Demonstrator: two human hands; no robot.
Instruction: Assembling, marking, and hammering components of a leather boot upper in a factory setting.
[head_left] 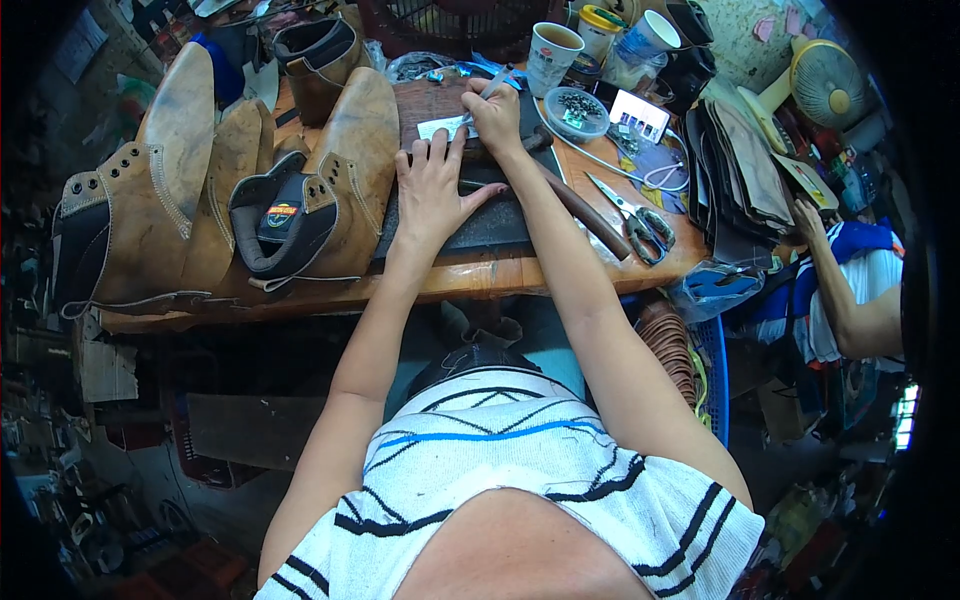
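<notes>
My right hand [493, 115] is closed around a pen [495, 83] with its tip at a small white slip of paper [432, 129]. The slip lies on a dark work board [480, 225] on the wooden table. My left hand [436, 190] is open, its fingertips at the lower edge of the paper and its thumb stretched out to the right. Beside my right forearm lies a curved brown wooden handle [575, 205], partly hidden by the arm. To the left of my left hand stand brown leather boot uppers [345, 170] with dark padded collars.
Scissors [645, 228] lie at the table's right front. Behind them are a bowl of small metal pieces [577, 112], a lit phone [638, 115] and a paper cup [552, 60]. Dark leather pieces [740, 165] are stacked at right, near another person's arm [835, 265].
</notes>
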